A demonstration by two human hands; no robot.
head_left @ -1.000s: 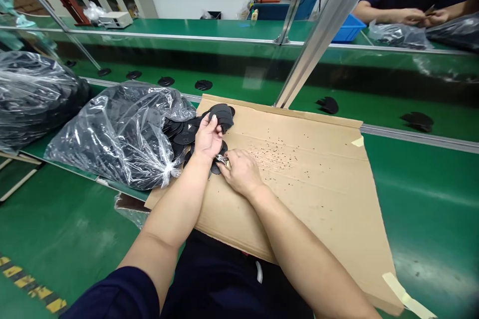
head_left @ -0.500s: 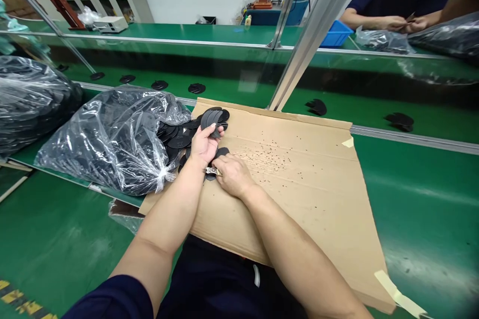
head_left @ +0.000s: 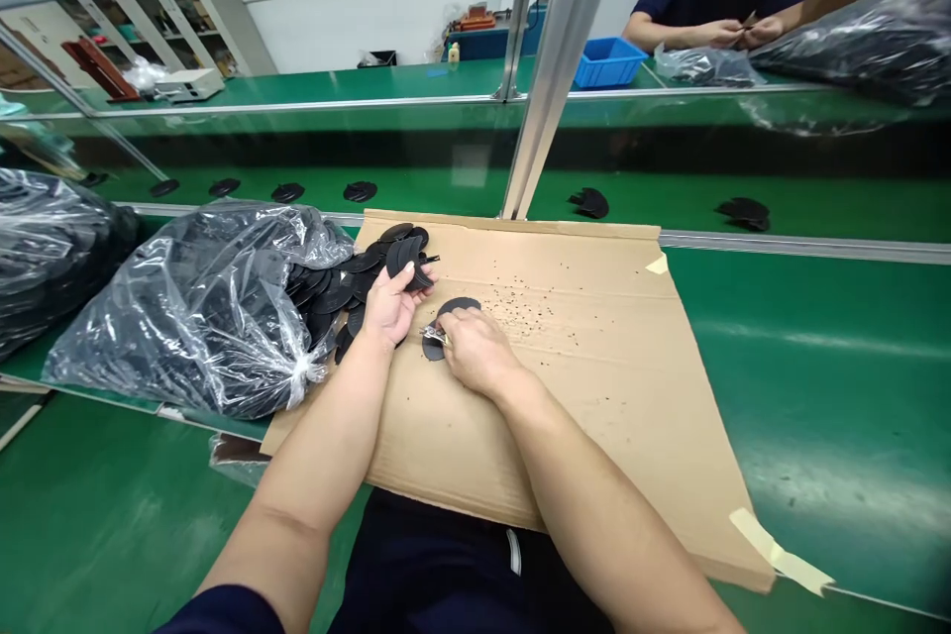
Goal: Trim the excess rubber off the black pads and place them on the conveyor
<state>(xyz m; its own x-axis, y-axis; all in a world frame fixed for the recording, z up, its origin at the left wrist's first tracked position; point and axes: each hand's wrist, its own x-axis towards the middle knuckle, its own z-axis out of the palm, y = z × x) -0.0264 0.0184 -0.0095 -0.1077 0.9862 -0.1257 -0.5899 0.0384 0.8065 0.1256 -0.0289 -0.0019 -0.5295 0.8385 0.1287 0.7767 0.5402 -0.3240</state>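
Our left hand [head_left: 390,305] closed its grip on a fan of black discs [head_left: 406,261]. Our right hand [head_left: 473,349] pinched a small metal tool [head_left: 433,334] against a single black disc [head_left: 455,309] lying on the cardboard sheet [head_left: 594,367].

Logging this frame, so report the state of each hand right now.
Left hand: closed, holding a fan of black discs.
Right hand: closed on a small metal tool, over a single disc on the cardboard.

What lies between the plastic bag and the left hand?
Loose black discs lie between plastic bag and left hand, seen in the head view.
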